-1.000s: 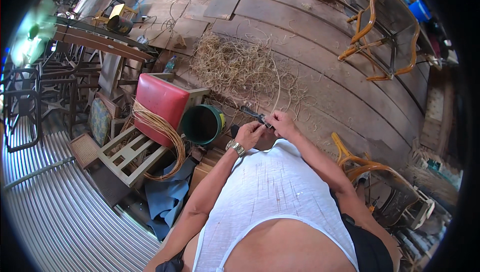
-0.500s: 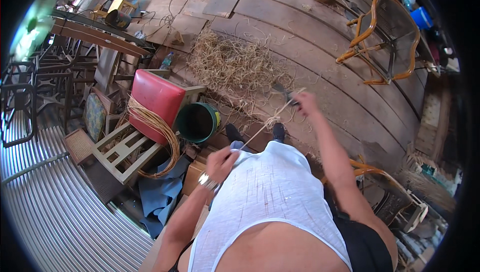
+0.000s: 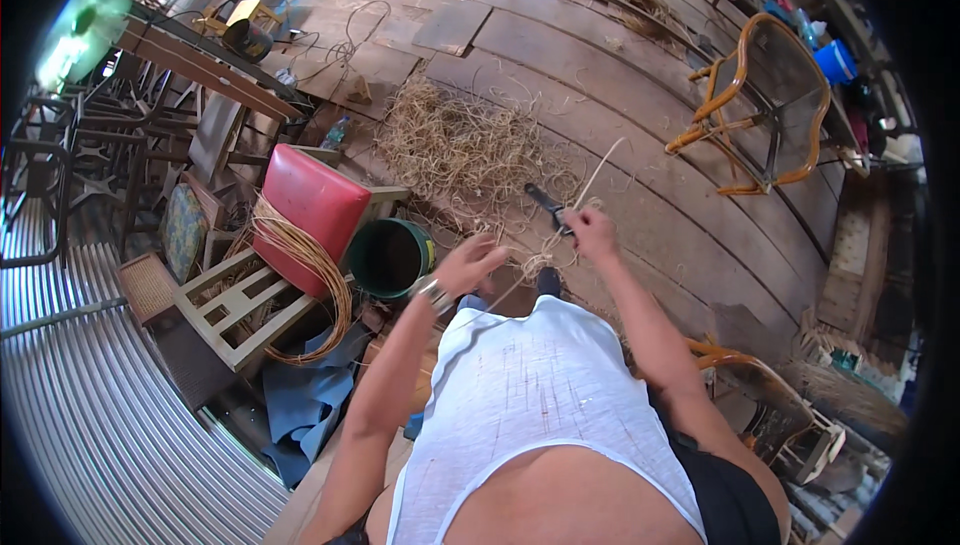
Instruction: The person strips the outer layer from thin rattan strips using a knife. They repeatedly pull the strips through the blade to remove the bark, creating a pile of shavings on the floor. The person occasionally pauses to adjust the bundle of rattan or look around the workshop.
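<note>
My right hand (image 3: 596, 236) is closed around a dark knife (image 3: 545, 203), its blade pointing forward and left. A pale cane strip (image 3: 601, 171) runs through the same grip, its free end curving up above the hand and its other end trailing down toward my lap. To the left, my left hand (image 3: 472, 265) is in the air with its fingers loosely apart, near the strip but seemingly not gripping it. Beneath my hands, a small tangle of pale shavings (image 3: 536, 263) lies near my feet. A large heap of cane shavings (image 3: 455, 140) spreads over the floor ahead.
Left of my legs stands a dark green bucket (image 3: 388, 257), beside a tipped chair with a red seat (image 3: 312, 203). A coil of cane (image 3: 318, 267) hangs over that chair. At right is a rattan-framed chair (image 3: 770, 110); corrugated metal sheet (image 3: 130, 405) lies lower left.
My left hand has let go of the strip and moved forward toward the right hand. My right hand has come slightly nearer and left; the strip, taut before, now hangs slack.
</note>
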Demonstrator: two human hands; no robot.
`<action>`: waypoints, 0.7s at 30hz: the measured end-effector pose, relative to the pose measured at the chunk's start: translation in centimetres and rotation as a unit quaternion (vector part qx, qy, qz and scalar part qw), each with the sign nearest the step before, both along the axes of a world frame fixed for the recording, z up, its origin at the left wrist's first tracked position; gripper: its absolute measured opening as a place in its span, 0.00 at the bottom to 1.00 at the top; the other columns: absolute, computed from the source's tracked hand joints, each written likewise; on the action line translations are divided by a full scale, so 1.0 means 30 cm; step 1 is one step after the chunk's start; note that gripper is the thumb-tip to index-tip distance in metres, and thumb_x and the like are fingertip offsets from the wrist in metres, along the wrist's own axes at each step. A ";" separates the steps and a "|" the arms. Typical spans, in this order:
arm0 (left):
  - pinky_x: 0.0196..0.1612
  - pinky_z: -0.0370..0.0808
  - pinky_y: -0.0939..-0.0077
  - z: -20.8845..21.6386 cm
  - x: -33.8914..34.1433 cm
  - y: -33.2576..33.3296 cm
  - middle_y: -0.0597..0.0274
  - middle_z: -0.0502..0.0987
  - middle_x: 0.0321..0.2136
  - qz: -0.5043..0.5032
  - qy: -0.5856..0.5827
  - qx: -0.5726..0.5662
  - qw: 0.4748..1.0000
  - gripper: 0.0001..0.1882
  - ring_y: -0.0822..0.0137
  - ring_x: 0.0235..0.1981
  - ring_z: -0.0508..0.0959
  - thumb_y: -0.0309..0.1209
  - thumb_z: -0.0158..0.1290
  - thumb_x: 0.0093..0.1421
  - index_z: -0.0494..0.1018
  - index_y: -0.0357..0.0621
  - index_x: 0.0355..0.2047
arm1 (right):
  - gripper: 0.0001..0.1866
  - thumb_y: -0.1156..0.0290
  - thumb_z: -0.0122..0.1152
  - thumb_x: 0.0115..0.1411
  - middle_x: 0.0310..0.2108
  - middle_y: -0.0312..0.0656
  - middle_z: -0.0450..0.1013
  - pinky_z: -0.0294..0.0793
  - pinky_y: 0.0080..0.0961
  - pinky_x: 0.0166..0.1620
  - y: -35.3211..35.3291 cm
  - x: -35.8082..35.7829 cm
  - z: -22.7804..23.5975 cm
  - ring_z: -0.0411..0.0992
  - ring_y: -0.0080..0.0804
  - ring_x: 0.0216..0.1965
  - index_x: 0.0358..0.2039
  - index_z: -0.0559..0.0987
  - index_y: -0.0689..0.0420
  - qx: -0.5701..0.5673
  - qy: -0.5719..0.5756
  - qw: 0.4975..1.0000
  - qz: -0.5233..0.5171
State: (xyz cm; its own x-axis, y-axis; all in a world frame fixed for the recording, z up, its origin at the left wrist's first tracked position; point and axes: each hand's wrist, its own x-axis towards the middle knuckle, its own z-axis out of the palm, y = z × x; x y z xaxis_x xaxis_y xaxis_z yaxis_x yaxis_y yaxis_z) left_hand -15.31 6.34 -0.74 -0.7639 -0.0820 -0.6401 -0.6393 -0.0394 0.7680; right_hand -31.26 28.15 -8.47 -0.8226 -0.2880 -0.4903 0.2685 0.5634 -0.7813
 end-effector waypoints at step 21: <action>0.37 0.73 0.63 0.003 1.107 -0.409 0.50 0.79 0.28 -0.201 -0.277 -0.298 0.891 0.22 0.52 0.31 0.78 0.50 0.46 0.61 0.78 0.45 0.30 | 0.19 0.47 0.56 0.59 0.13 0.31 0.64 0.51 0.16 0.09 0.804 -0.595 0.202 0.58 0.16 0.08 0.29 0.72 0.51 0.046 0.070 0.965 -0.248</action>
State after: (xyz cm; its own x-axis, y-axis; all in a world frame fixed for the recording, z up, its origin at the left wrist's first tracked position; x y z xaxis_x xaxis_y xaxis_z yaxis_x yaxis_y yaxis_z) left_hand 17.90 -5.92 -0.64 -0.3877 -0.3243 -0.8628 -0.7973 0.5878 0.1373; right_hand -49.12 52.26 -2.43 -0.9086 0.1970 -0.3682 0.4173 0.4616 -0.7828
